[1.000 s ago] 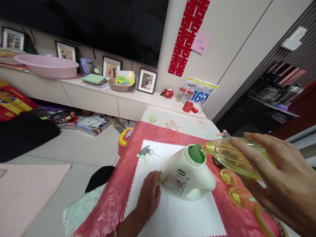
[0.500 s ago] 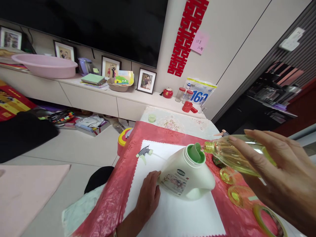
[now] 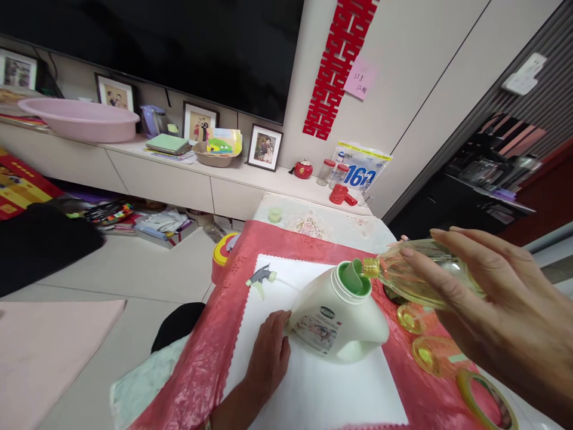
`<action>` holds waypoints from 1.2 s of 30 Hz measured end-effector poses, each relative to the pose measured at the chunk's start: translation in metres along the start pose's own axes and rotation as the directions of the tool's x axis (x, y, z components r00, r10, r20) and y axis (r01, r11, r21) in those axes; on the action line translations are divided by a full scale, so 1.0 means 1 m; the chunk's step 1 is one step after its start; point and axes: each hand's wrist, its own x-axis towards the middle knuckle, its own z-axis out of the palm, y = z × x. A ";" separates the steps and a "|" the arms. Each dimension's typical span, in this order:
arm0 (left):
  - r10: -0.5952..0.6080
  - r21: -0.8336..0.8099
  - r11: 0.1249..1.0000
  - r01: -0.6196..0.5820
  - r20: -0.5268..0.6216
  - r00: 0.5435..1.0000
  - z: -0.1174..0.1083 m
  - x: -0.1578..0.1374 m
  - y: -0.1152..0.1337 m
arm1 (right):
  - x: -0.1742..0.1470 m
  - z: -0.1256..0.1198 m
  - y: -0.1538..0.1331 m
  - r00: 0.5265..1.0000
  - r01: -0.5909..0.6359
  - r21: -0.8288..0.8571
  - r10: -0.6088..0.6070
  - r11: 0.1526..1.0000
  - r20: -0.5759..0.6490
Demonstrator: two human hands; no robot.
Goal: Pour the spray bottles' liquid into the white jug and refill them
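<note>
A pale green detergent jug [image 3: 353,328] with an open mouth and a green pouring spout [image 3: 356,276] stands on a white sheet [image 3: 308,388]. My left hand [image 3: 271,346] presses its fingers on the jug's lower left edge. In my right hand [image 3: 487,286] lies a clear yellowish bottle [image 3: 416,269], held almost level above the table. The bottle's neck is at the spout, and its mouth is partly over the jug's opening. A grey and green spray trigger [image 3: 261,276] with a thin tube lies left of the jug.
Two yellow transparent cups [image 3: 425,355] and a roll of tape [image 3: 486,400] lie to the right on the red cloth [image 3: 197,370]. A small green cap [image 3: 274,214] sits at the table's far end. Behind is a cabinet [image 3: 233,194] with frames, jars and a pink basin [image 3: 83,119].
My right hand has moved the bottle a little left and up, bringing its mouth closer to the spout. My left hand and the jug have hardly moved.
</note>
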 end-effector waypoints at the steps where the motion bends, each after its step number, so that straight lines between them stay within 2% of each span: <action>1: -0.001 0.000 1.000 0.001 0.002 1.000 0.000 0.000 0.000 | 0.001 0.000 0.000 1.000 0.006 0.002 -0.006 1.000 0.006; 7: 0.029 0.014 0.999 -0.029 -0.007 1.000 -0.001 0.001 0.001 | 0.002 -0.002 0.002 0.999 0.038 -0.007 -0.038 0.999 0.032; 15: 0.010 -0.002 1.000 -0.010 0.008 1.000 0.000 0.000 0.001 | 0.005 -0.005 0.002 0.996 0.071 -0.026 -0.070 0.997 0.048; 25: -0.014 -0.015 1.000 0.014 -0.001 1.000 0.002 -0.001 0.000 | 0.000 -0.005 0.001 0.996 0.058 -0.026 -0.056 0.998 0.066; 36: 0.011 0.002 1.000 -0.011 -0.027 1.000 0.003 -0.003 -0.002 | 0.007 -0.006 0.004 0.989 0.150 -0.060 -0.150 0.987 -0.004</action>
